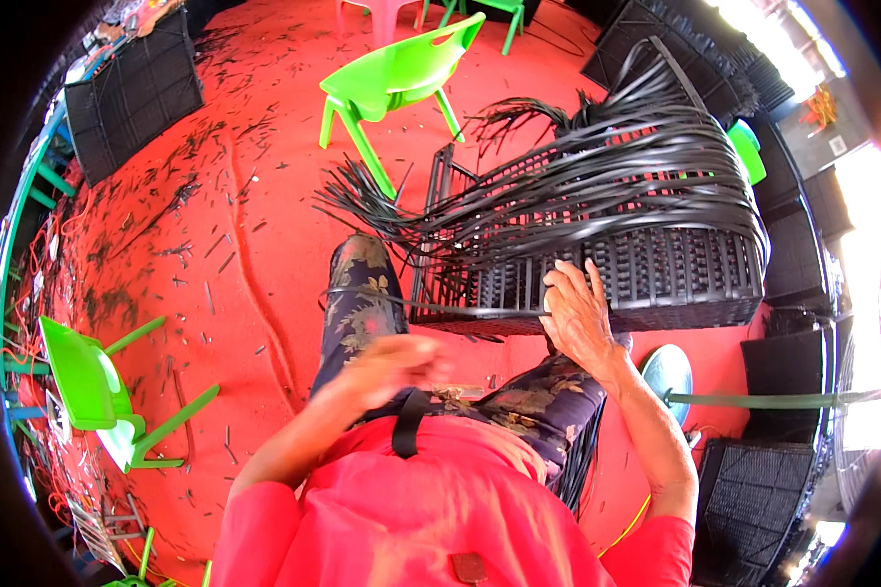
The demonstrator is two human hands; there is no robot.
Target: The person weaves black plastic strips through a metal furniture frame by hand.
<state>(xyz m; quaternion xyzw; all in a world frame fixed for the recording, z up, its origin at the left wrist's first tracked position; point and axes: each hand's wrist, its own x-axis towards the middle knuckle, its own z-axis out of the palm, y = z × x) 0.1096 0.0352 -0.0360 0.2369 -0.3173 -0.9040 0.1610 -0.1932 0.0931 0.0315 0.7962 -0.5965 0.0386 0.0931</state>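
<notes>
A boxy black woven basket of plastic strips lies in front of me, its dense weave on the right and open slats on the left. My right hand is at its near side, fingers bent over the weave and thumb low by a thin strip. That strip runs left along the near edge and across my left knee. Over my lap, my left hand is smeared by motion, and I cannot make out anything in it. A thick bundle of loose black strips drapes over the basket and fans out at its left end.
A green chair stands beyond the basket, another green chair to my left. Black woven panels lean at the far left, more along the right. A round-based stand sits near my right leg. Black scraps litter the red floor.
</notes>
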